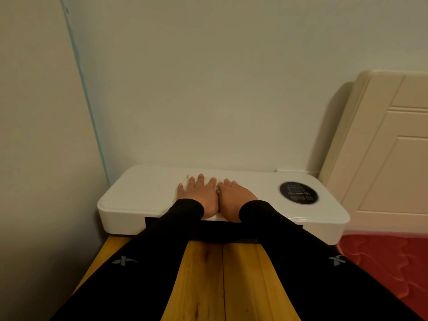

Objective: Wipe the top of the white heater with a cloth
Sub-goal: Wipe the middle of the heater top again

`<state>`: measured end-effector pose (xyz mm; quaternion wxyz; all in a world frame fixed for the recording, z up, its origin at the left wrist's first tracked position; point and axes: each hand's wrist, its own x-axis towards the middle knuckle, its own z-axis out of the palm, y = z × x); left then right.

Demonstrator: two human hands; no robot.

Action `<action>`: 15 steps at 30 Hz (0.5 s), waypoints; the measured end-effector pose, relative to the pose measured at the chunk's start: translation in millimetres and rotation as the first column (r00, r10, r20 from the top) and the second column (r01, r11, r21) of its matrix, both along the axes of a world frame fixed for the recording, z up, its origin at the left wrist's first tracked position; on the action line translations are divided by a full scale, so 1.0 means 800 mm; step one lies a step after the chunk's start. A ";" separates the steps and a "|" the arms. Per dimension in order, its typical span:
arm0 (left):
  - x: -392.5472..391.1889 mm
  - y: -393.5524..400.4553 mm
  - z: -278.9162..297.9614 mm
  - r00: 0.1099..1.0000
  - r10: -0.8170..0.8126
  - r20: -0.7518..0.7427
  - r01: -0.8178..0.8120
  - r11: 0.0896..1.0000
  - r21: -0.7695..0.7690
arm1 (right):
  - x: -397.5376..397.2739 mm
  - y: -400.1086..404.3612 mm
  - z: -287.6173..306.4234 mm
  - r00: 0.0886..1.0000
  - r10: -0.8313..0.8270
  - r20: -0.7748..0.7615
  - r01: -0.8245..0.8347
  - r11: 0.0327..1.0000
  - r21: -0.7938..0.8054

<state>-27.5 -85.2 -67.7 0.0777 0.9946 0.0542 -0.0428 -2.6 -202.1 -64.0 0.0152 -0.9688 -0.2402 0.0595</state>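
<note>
With fingers spread, left hand (199,195) and right hand (234,198) press flat — side by side — on a white cloth (188,178) atop the white heater (139,193), beside its round control panel (298,193)

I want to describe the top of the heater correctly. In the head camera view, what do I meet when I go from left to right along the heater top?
Bare left end of the white heater → left hand, flat on the white cloth → right hand, touching the left one → round black control panel → bare right end.
</note>
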 end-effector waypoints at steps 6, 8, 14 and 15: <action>0.030 -0.001 -0.003 1.000 -0.009 0.001 0.009 1.000 -0.012 | 0.025 -0.001 0.000 1.000 -0.012 -0.011 0.012 1.000 -0.003; 0.038 -0.002 -0.004 1.000 -0.009 0.003 0.009 1.000 -0.011 | 0.031 -0.003 0.001 1.000 -0.019 -0.010 0.019 1.000 0.006; 0.058 -0.005 -0.006 1.000 -0.010 0.023 0.010 1.000 0.000 | 0.050 -0.006 -0.001 0.999 -0.046 -0.016 0.047 0.998 0.041; 0.061 -0.005 -0.006 1.000 -0.010 0.026 0.010 1.000 0.003 | 0.053 -0.007 -0.002 0.999 -0.048 -0.013 0.049 0.998 0.047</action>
